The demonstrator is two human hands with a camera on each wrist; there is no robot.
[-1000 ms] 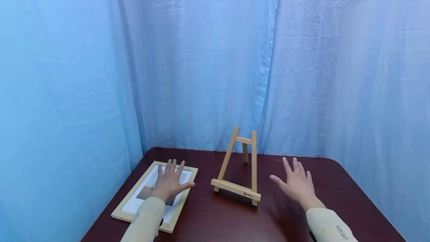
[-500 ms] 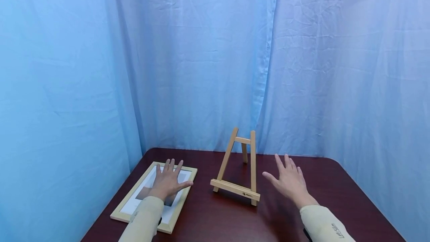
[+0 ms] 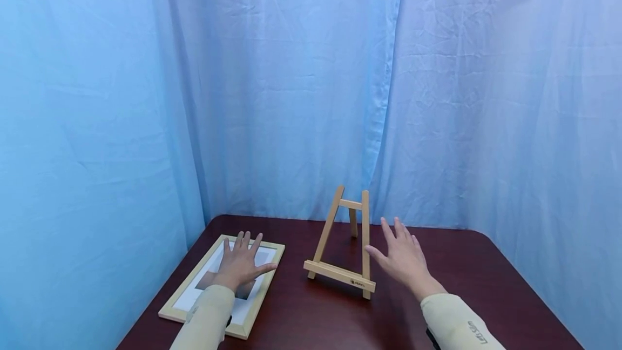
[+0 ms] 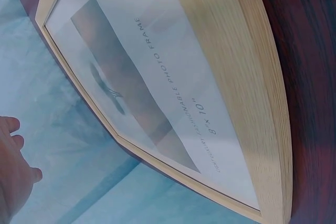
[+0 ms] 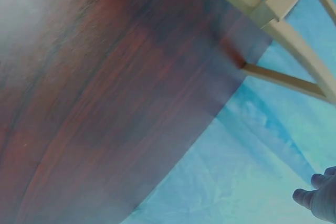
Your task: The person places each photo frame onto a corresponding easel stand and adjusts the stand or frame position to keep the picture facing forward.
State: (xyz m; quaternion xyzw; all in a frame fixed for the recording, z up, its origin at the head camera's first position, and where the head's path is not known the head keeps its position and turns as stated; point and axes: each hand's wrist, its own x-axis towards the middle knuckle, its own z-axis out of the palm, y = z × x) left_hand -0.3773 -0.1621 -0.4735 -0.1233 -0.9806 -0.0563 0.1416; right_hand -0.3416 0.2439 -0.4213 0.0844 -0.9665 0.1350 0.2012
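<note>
A light wooden photo frame (image 3: 251, 322) lies flat at the table's left side; in the left wrist view the photo frame (image 4: 231, 40) shows printed lettering and a picture behind its pane. Above it my left hand (image 3: 239, 270) hovers with fingers spread, holding nothing. A small wooden easel (image 3: 340, 275) stands upright mid-table, its ledge facing me. My right hand (image 3: 403, 258) is spread just right of the easel's right leg, apart from it as far as I can tell, and grips nothing. The right wrist view shows the easel (image 5: 294, 40) and some fingertips (image 5: 303, 198).
The dark red wooden table (image 3: 476, 274) has rounded far corners. Light blue curtains (image 3: 291, 96) hang close behind it and along both sides.
My right hand has moved left and slightly away from me, closer to the easel. The left hand stays over the photo frame; the easel and frame have not moved.
</note>
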